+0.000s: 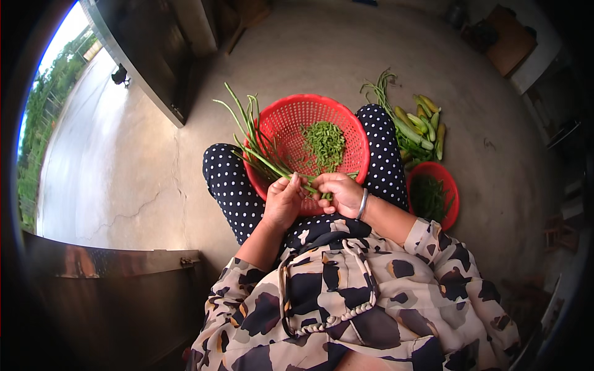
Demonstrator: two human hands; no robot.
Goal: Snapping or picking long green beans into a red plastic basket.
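A red plastic colander (pixel 278 109) rests on my lap between my knees. Inside it, toward the right, lies a heap of short green bean pieces (pixel 327 143). Several whole long beans (pixel 253 123) lean over its left rim, their ends sticking out. My left hand (pixel 285 197) pinches long bean stalks (pixel 278 168) between thumb and fingers at the colander's near rim. Close beside it, my right hand (pixel 341 192) has its fingers curled around the other ends and some short pieces. A bangle circles my right wrist.
On the concrete floor to the right lie several cucumbers (pixel 420 123) and a bundle of long beans (pixel 381 90). A small red basin (pixel 452 190) of green vegetables stands by my right thigh. Metal door leaves (pixel 139 76) flank the doorway at left; a dark bird (pixel 120 75) is outside.
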